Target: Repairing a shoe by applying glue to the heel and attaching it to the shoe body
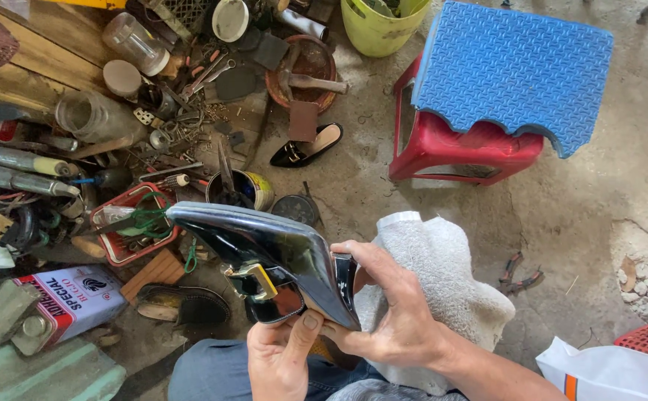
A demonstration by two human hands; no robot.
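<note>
Over your lap, your left hand (pixel 283 356) and right hand (pixel 391 312) pinch a glossy black pointed shoe (pixel 264 249) at its heel end, fingers curled around it, beside a white cloth (pixel 443 282).

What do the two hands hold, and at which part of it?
Both hands hold one glossy black pointed shoe at its rear end. The right hand wraps the heel side; the left hand presses its thumb near the gold buckle.

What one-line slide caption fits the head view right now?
Both hands, left and right, hold a glossy black shoe with a gold buckle over a white towel, above cluttered tools.
</note>
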